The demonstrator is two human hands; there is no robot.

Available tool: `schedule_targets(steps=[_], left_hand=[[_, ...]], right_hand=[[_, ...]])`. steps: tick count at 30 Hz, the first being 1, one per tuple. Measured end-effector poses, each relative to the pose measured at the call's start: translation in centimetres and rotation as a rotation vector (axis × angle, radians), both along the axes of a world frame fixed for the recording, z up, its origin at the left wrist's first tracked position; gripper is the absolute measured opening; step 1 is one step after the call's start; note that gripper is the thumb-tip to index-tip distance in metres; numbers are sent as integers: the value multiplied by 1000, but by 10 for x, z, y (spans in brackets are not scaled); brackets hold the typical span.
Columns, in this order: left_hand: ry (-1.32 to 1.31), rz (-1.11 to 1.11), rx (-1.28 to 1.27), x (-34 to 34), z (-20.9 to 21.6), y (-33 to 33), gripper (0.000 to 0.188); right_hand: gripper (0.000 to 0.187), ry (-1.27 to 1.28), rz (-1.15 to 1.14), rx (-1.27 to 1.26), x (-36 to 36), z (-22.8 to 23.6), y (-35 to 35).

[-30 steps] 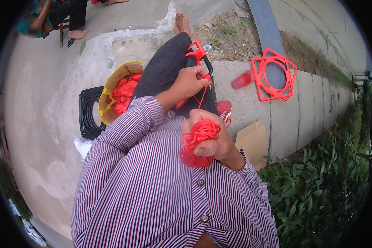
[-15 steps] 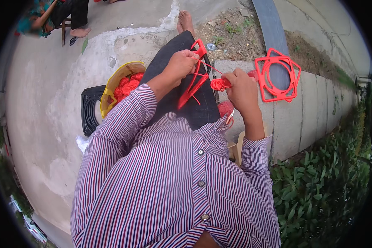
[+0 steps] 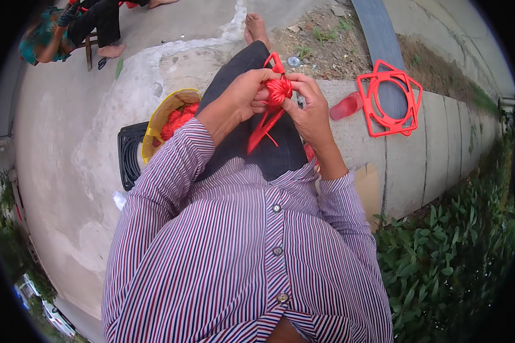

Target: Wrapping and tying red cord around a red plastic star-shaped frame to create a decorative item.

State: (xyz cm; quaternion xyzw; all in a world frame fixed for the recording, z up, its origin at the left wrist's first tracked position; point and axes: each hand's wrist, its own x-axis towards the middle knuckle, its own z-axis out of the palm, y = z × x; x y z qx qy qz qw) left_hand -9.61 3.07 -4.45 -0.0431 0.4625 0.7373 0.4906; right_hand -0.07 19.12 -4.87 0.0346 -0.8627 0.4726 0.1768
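My left hand [image 3: 247, 96] and my right hand [image 3: 309, 110] meet above my dark trouser leg, both closed around a bundle of red cord [image 3: 278, 90]. The bundle is gathered into a rounded knot-like shape between the fingertips. Just beneath it, a red plastic frame [image 3: 261, 136] rests on my lap, with cord wound closely along one side and a short loose end sticking out. A top corner of the frame [image 3: 276, 62] shows beyond my left fingers. My hands and the bundle hide its middle part.
Left of my leg stands a yellow-rimmed bag [image 3: 149, 143] with red cord [image 3: 179, 117], beside black square frames [image 3: 130, 151]. To the right lie red frames [image 3: 377, 111] and a red shoe-like item [image 3: 346, 106]. Another person [image 3: 86, 26] sits at far left; leafy plants [image 3: 440, 263] grow lower right.
My right hand has come left to meet my left hand at the frame, bringing the cord bundle with it. The cord stretched between my hands no longer shows.
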Motion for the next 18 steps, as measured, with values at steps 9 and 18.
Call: schedule_targets(steps=[9, 18], left_hand=[[141, -26, -256, 22, 5, 23, 30], [-164, -3, -243, 19, -6, 13, 38]], right_hand=[[25, 156, 202, -1597, 53, 39, 74], [27, 291, 20, -1600, 178, 57, 83]])
